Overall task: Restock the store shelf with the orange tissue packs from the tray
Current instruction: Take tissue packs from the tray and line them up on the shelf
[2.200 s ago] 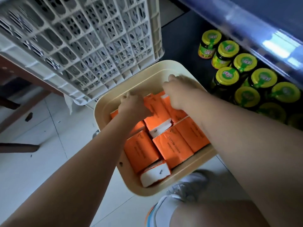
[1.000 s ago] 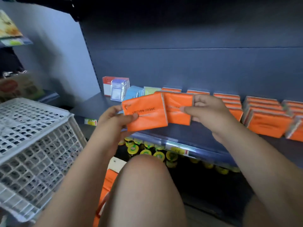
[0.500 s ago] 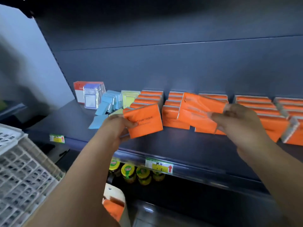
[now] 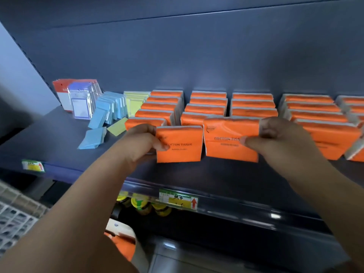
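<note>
Dark blue shelving fills the view, and its middle shelf (image 4: pixel 59 146) carries rows of orange tissue packs (image 4: pixel 208 104) standing front to back against the rear panel. Both hands are at the front of those rows, each gripping one pack.

The left hand (image 4: pixel 141 142) holds the left pack (image 4: pixel 181 144) by its left edge, thumb on the printed face and fingers behind. The right hand (image 4: pixel 279 138) pinches the right pack (image 4: pixel 230 138) at its right edge, fingers curled over the top corner. Both packs are upright, side by side with a narrow gap. Their lower edges are at the shelf, though I cannot tell whether they rest on it.

This looks like the placing step. Next, each pack likely needs sliding back flush against its row before release. The tray (image 4: pixel 118 227) sits low behind the left arm with orange showing inside, so more packs seem left to fetch.
</note>
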The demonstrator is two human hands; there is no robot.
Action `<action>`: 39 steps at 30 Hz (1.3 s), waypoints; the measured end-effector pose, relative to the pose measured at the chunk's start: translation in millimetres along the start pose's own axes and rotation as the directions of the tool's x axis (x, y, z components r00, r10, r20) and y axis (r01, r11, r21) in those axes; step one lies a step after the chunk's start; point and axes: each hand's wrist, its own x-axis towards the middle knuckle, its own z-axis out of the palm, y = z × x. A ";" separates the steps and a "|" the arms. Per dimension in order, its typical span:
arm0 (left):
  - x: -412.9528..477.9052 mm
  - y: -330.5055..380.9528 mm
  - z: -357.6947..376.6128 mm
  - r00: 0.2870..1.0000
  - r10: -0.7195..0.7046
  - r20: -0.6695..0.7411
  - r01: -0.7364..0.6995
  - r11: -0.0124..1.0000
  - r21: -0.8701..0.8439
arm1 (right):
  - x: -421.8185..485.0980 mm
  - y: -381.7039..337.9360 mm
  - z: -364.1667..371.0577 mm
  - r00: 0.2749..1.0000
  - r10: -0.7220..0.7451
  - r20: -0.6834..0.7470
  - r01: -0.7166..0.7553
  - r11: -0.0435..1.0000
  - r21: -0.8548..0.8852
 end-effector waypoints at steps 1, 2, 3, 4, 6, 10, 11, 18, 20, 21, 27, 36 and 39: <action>-1.4 0.2 0.7 1.000 0.005 0.011 -0.005 1.000 -0.003 | -1.4 -1.3 0.0 1.000 0.010 0.002 -0.010 1.000 0.001; -2.9 0.9 1.3 1.000 0.010 0.018 -0.010 1.000 -0.012 | -2.0 -1.7 0.0 1.000 0.020 0.001 -0.020 1.000 0.008; -3.7 1.7 1.7 1.000 0.019 0.021 -0.018 1.000 -0.026 | -2.5 -2.0 -0.5 1.000 0.029 0.003 -0.029 0.999 0.016; -4.7 2.6 2.2 0.999 0.029 0.022 -0.028 0.999 -0.046 | -3.1 -2.8 -1.1 0.999 0.042 0.002 -0.042 0.999 0.018; -7.7 3.4 4.2 0.999 0.048 0.023 -0.046 0.995 -0.087 | -6.0 -6.7 -3.3 0.998 0.066 -0.001 -0.066 0.998 0.012; -10.8 -0.5 13.5 0.996 0.094 -0.005 -0.094 0.992 -0.079 | -9.0 -7.2 -15.2 0.987 0.138 -0.084 -0.140 0.990 -0.019; -11.3 -1.6 16.8 0.993 0.116 -0.017 -0.117 0.991 -0.058 | -10.4 -7.3 -18.3 0.981 0.166 -0.097 -0.167 0.986 -0.002; -15.2 -11.2 34.7 0.861 0.494 -0.122 -0.374 0.776 0.507 | -15.3 -2.6 -27.3 0.960 0.259 -0.108 -0.253 0.966 0.059; -14.9 -10.5 38.8 0.823 0.554 -0.126 -0.397 0.719 0.571 | -16.4 -0.6 -28.7 0.960 0.262 -0.102 -0.256 0.965 0.063; -13.8 -10.0 41.2 0.809 0.572 -0.130 -0.400 0.700 0.592 | -17.0 0.5 -29.5 0.960 0.262 -0.098 -0.257 0.964 0.065; -16.6 -8.9 58.8 0.754 0.650 -0.102 -0.393 0.568 0.723 | -18.5 4.1 -32.8 0.952 0.293 -0.088 -0.288 0.955 0.074; -19.1 -9.9 83.0 0.731 0.682 -0.028 -0.310 0.368 0.876 | -23.5 -1.4 -36.7 0.955 0.290 -0.069 -0.289 0.957 0.026; -15.2 -8.6 82.4 0.713 0.701 -0.031 -0.291 0.336 0.896 | -23.7 -0.4 -36.4 0.951 0.301 -0.066 -0.301 0.954 0.018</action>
